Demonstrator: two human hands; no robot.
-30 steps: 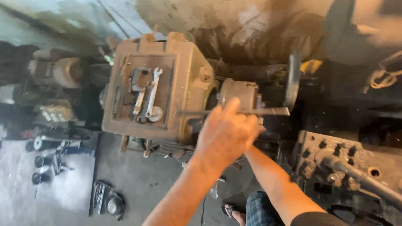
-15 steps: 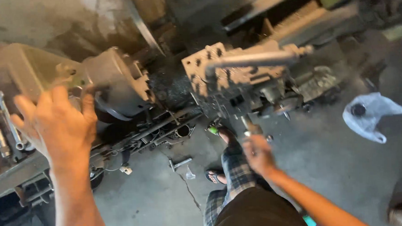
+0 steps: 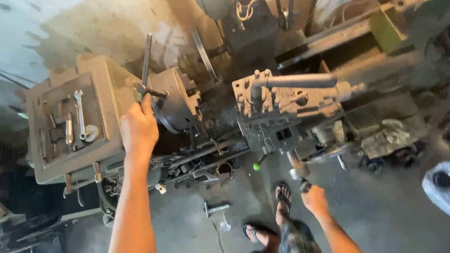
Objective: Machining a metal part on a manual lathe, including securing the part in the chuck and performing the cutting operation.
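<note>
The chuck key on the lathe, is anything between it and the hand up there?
No. The left hand is already on the T-shaped chuck key stuck in the lathe chuck, fingers at its crossbar. Nothing visible sits between them. The right hand is down at a handwheel handle.

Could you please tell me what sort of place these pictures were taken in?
Most likely a small machine workshop. A worn grey metal lathe fills the view, open-ended steel spanners lie in its top tray, and the stained concrete floor holds loose metal parts. The left hand grips a T-shaped chuck key.
</note>
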